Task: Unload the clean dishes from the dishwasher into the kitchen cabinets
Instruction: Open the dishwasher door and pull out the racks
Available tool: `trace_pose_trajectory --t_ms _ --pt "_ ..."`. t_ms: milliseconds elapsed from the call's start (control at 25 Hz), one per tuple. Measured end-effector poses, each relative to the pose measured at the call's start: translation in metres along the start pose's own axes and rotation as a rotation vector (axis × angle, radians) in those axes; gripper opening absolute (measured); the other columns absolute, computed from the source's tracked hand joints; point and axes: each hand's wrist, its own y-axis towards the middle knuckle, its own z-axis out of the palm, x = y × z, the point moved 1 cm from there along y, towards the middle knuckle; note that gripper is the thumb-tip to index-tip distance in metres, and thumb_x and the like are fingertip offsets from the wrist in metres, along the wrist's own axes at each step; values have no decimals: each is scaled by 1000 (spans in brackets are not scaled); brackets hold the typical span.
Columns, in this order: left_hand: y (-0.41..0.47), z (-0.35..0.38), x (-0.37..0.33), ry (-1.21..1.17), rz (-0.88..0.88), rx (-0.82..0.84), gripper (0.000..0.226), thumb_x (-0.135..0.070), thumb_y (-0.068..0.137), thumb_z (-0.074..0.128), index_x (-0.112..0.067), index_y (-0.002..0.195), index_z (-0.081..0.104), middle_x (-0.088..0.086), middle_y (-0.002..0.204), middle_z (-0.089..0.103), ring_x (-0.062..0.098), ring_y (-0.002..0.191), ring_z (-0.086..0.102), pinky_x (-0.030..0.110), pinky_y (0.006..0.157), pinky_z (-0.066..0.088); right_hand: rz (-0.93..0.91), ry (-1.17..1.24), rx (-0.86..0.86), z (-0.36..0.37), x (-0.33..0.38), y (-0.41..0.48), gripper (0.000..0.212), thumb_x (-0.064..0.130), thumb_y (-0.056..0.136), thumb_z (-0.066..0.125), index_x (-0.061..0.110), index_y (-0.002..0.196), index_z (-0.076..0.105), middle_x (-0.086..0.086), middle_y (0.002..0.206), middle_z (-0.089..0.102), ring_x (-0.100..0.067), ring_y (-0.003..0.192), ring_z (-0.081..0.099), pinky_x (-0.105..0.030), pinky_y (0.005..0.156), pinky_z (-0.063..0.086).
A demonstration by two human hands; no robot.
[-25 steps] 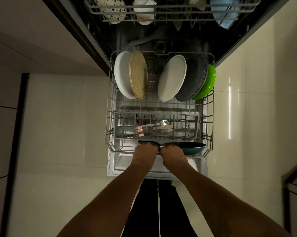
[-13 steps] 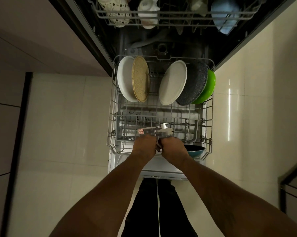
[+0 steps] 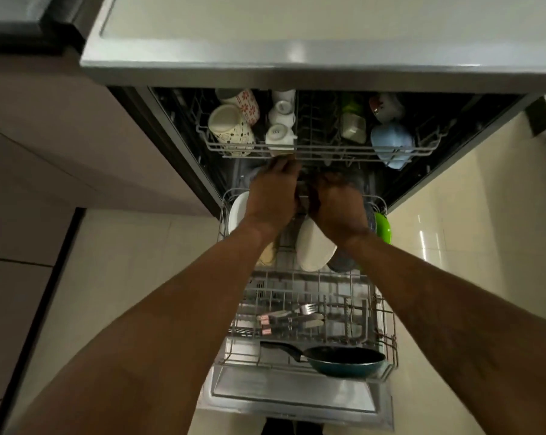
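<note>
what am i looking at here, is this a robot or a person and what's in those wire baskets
No robot: the pictures come from one camera worn on a person's head, looking down at their own bare arms at an open dishwasher. The left hand and right hand reach close together just below the front rail of the upper wire rack, which holds cups like a cream spotted mug. Whether the fingers grip anything is too dark to tell. The pulled-out lower wire rack holds white round plates, a bright green plate, metal cutlery and a dark frying pan with a long handle.
</note>
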Motion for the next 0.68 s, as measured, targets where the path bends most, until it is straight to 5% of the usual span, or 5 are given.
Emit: trace_pose_trajectory --t_ms 120,280,680 --pt "38 -14 2 126 32 -54 62 -20 83 63 -10 142 50 12 147 48 33 138 41 45 114 35 -66 -11 -59 -13 -7 37 37 16 82 68 12 119 66 -9 117 66 -34 109 60 -40 86 52" --pt "47 -23 -5 183 -53 109 39 -24 87 60 -12 124 60 11 124 63 34 119 55 44 103 43 -13 -95 54 -8 -22 54 49 21 89 64 6 135 55 -17 131 60 -39 127 51 -47 111 38" --pt "6 -20 0 365 -27 118 9 -20 85 66 -23 93 69 -2 80 71 23 74 68 34 74 49 -15 -113 -52 -16 -10 13 26 27 92 56 18 110 72 -7 99 74 -34 96 67 -42 91 48"
